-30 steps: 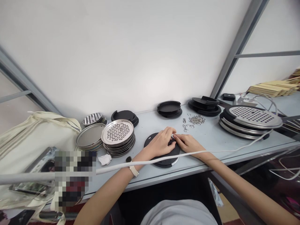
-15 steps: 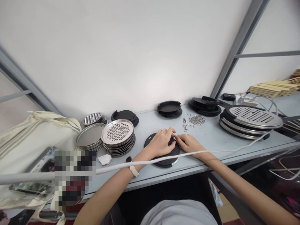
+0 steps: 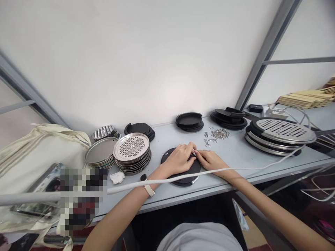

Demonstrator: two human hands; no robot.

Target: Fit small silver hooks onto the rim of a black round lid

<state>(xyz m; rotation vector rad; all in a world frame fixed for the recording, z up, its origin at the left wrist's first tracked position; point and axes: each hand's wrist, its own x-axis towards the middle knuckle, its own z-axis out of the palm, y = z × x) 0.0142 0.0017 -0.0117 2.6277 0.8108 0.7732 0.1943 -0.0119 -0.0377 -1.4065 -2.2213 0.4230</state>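
A round black disc (image 3: 187, 177) with a bit of metal rim lies on the table close to its front edge. Across its top rests my left hand (image 3: 181, 158), fingers bent toward the far right edge of the disc. At that same edge, my right hand (image 3: 208, 159) has thumb and forefinger pinched, meeting the left fingertips. What the fingertips hold is too small and covered to make out. Just beyond, a loose pile of small metal clips (image 3: 220, 134) lies on the table, with a few strays beside it.
Left of my hands stand a stack of metal grater discs (image 3: 132, 148) and plain metal discs (image 3: 101, 151). Black rings (image 3: 188, 121) are piled along the wall. At right is a stack of rimmed graters (image 3: 284, 130). A white cable (image 3: 246, 169) crosses in front of my forearms.
Hardly anything differs. Both hands keep their places at the disc's far right edge, with only a slight shift of the fingers.
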